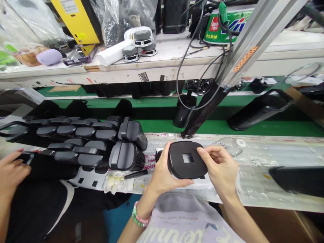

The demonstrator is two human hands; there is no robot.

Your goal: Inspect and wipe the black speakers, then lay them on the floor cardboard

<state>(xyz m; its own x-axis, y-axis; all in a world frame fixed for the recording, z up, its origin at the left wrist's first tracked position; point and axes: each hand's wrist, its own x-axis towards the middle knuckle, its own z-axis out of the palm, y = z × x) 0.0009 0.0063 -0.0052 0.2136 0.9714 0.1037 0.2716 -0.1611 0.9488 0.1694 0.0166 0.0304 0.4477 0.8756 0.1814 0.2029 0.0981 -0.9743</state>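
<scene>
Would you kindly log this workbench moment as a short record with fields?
Left hand: grips the left edge of a black rounded plastic speaker housing with a square opening.
Right hand: grips its right edge.
Beside: rows of similar black housings, left.
Surface: plastic-covered bench.
Behind: green conveyor belt.
Other person: a hand, far left.

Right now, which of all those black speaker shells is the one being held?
The black shell with the square opening in its face, gripped between the left hand and right hand. The other shells lie stacked in rows to the left, untouched by these hands.
</scene>
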